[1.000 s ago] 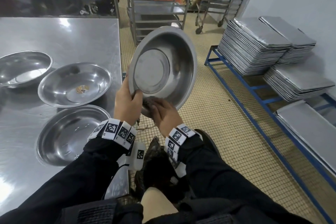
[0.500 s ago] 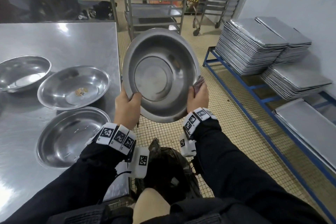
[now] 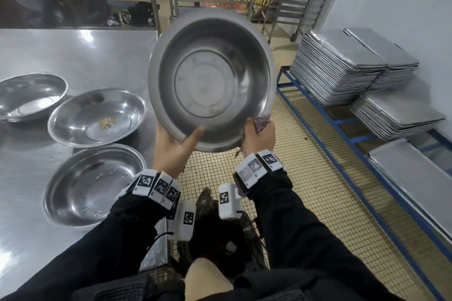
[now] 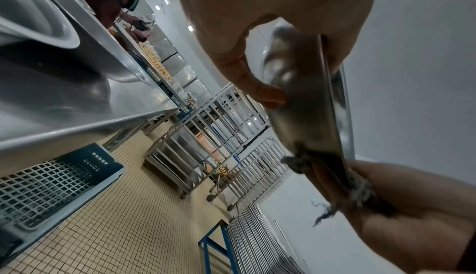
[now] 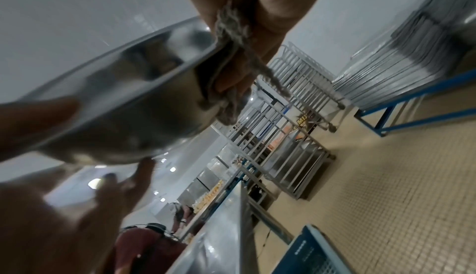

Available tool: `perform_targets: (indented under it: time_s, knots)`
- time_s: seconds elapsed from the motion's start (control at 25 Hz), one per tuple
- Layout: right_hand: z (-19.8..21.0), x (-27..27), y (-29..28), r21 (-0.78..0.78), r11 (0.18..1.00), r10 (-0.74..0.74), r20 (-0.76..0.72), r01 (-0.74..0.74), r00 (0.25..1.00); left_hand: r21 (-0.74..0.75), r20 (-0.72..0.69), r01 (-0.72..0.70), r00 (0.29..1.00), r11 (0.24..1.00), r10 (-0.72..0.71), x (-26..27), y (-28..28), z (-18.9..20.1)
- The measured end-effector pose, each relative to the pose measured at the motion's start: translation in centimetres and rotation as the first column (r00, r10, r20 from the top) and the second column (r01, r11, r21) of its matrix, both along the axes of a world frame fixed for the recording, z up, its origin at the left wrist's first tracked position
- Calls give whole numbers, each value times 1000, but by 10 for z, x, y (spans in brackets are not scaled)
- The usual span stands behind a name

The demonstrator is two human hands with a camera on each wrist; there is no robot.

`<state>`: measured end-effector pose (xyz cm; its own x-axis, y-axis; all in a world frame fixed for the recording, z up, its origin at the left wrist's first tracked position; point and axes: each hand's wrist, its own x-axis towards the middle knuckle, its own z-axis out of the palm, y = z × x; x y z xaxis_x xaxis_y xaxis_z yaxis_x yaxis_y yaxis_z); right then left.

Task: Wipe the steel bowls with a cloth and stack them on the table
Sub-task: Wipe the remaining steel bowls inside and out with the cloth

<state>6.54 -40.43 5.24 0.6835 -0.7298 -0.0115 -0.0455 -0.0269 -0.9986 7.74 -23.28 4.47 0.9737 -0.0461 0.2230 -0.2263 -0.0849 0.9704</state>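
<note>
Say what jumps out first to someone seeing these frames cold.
The big steel bowl held up at centre, tilted toward the camera, the left hand gripping its lower rim and the right hand pinching a cloth against the rim. Next, three more bowls lying unstacked on the steel table at left. At right, stacks of metal trays on a blue rack.

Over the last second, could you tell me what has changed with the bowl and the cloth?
The right hand slid the cloth from the held bowl's bottom edge round to its right rim; the bowl turned to face the camera. The left hand still grips it; three bowls on the table stayed put.
</note>
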Motion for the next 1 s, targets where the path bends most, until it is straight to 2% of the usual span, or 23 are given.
perform_targets:
  time_s: [0.08,0.24,0.36,0.44,0.48,0.52,0.56,0.6,0.68,0.72,0.76,0.84,0.92,1.0]
  knots:
    - [4,-3,6,10,998,69,18,-69,997,-30,-42,59,997,998,-60,-8,-7,10]
    - [2,-10,5,-50,972,223,-94,-229,970,-140,-180,-94,981,986,68,-3,-4,10]
    - [-3,-16,-1,-21,981,184,-191,-192,964,-53,-225,-150,965,987,135,8,7,4]
    - [-5,-21,0,-106,975,169,-202,-193,965,14,-205,-125,971,992,125,12,12,2]
    - [-4,-24,3,-175,952,215,-197,-250,956,35,-198,-114,973,993,119,12,14,1]
    - [-7,-23,11,-263,904,290,-200,-336,936,44,-195,-113,973,993,120,12,15,1]
    - [-12,-21,20,-362,818,391,-219,-447,894,46,-183,-109,976,993,116,11,16,1]
    - [-19,-20,30,-461,690,494,-264,-558,828,54,-164,-104,980,993,111,11,16,1]
    - [-37,-18,47,-614,366,633,-387,-699,671,82,-155,-85,983,993,97,13,17,3]
    - [-44,-16,50,-650,253,656,-429,-716,621,88,-151,-68,985,994,81,15,18,4]
    - [-48,-12,48,-669,191,663,-452,-718,597,98,-141,-51,988,994,65,17,18,5]
    - [-48,-3,34,-703,72,596,-539,-708,596,113,-118,-7,993,994,20,21,21,5]
    - [-47,10,12,-690,-55,356,-689,-722,631,124,-105,19,994,992,-6,21,21,9]
    - [-43,22,-13,-640,-106,99,-768,-761,632,142,-68,14,998,990,-4,20,16,11]
